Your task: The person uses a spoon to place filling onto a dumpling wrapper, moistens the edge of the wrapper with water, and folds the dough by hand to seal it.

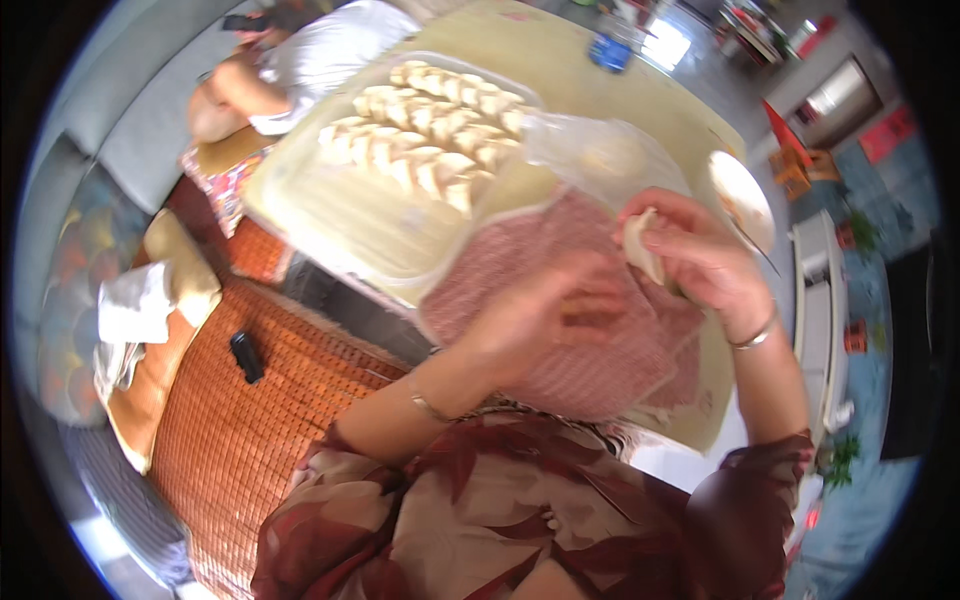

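My right hand [705, 255] pinches a folded white dumpling [642, 248] between thumb and fingers, above the right part of a pink textured cloth [560, 355]. To its left, my left hand [565, 305] hovers over the same cloth, blurred by motion, its fingers loosely apart and nothing visible in them. Beyond the cloth, a pale plastic tray [360, 220] carries rows of shaped dumplings [400, 160] on its far side. A clear plastic bag with pale dough [610, 155] lies just past the cloth. At the table's right edge stands a white bowl [740, 200] with filling and a utensil handle.
The pale table [480, 35] spreads beyond the tray, with a blue-based clear container [610, 52] at its far edge. Another person [330, 60] sits at the far left, holding a dark phone. A woven mat [260, 430] with a small black object [246, 357] covers the seat at left.
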Available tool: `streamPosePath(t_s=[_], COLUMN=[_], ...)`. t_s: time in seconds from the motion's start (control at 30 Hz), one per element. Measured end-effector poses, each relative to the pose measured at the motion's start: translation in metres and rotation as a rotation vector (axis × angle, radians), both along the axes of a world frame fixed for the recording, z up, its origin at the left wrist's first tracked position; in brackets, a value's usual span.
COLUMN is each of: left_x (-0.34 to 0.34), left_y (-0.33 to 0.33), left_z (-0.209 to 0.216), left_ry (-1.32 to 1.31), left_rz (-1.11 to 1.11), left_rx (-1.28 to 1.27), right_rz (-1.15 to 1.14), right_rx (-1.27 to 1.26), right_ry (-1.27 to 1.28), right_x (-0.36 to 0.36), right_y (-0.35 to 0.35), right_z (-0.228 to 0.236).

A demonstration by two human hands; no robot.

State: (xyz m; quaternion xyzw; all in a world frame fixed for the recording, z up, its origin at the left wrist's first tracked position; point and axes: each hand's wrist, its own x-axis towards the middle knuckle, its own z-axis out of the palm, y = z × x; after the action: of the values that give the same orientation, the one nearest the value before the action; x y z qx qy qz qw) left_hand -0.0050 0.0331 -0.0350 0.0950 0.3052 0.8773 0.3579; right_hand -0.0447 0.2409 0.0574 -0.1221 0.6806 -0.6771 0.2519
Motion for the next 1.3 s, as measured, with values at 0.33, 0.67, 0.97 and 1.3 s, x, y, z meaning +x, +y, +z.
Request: streamPosePath(t_s=[0.33, 0.67, 0.97, 1.3], left_x=[-0.004, -0.003, -0.003, -0.006], left_y=[0.005, 0.011, 0.014, 0.014], left_z=[-0.015, -0.021, -0.027, -0.027], left_ry=[0.173, 0.359, 0.494, 0.505], left_rz=[-0.133, -0.114, -0.070, -0.108], left_rx=[-0.043, -0.151, -0.064, -0.108], right_rz=[0.541, 0.788, 0.816, 0.729], right_rx=[0.202, 0.534, 0.580, 0.429], right_ry=[0.112, 0.845, 1.313, 1.368], right_x=[-0.106, -0.142, -0.141, -0.143], right_y=[-0.167, -0.288, -0.303, -0.296], right_z=[0.022, -0.016, -0.030, -0.039])
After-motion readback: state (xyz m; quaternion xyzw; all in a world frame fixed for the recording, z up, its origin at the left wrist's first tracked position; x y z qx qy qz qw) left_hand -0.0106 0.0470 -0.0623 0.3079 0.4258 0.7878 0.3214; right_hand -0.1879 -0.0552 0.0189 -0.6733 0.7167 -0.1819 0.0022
